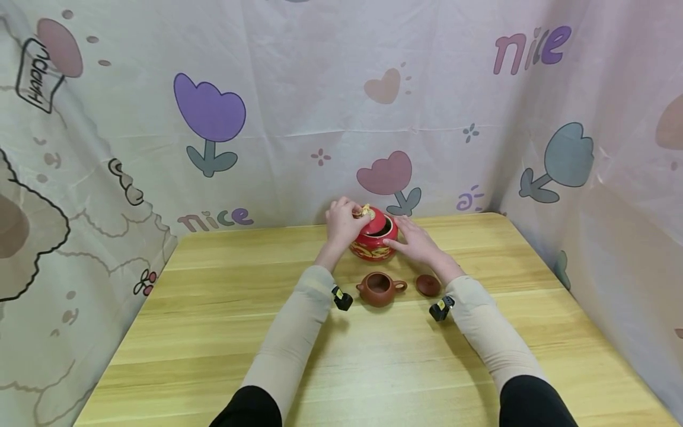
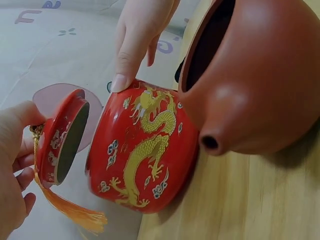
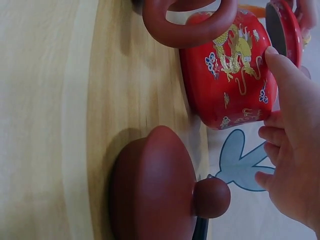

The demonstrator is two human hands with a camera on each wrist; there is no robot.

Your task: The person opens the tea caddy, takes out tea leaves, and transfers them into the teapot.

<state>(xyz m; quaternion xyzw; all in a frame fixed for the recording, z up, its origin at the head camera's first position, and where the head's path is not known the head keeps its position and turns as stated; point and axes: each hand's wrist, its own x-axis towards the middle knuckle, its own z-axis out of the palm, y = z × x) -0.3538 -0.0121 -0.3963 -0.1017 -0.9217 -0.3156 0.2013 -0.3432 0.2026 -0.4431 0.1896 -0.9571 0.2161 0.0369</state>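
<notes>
1. My left hand pinches the round, glossy red lid by its gold-coloured knob, holding it tilted over the squat, glossy red jar at the centre of the head view. I judge the step in hand to be handling this cover at the jar's mouth.
2. My right hand rests against the jar's right side, thumb near the rim, fingers relaxed rather than wrapped round.
3. The next move, I think, calls for a firm pinch and a light brace, so the lid doesn't knock the rim.
4. The lid's dark underside faces the jar; its orange tassel hangs lower left in the left wrist view.
5. The jar stands upright on the pale wooden table, decorated with a yellow dragon. I cannot tell what it contains.
6. Just below it in the head view sits an uncovered brown teapot.
</notes>
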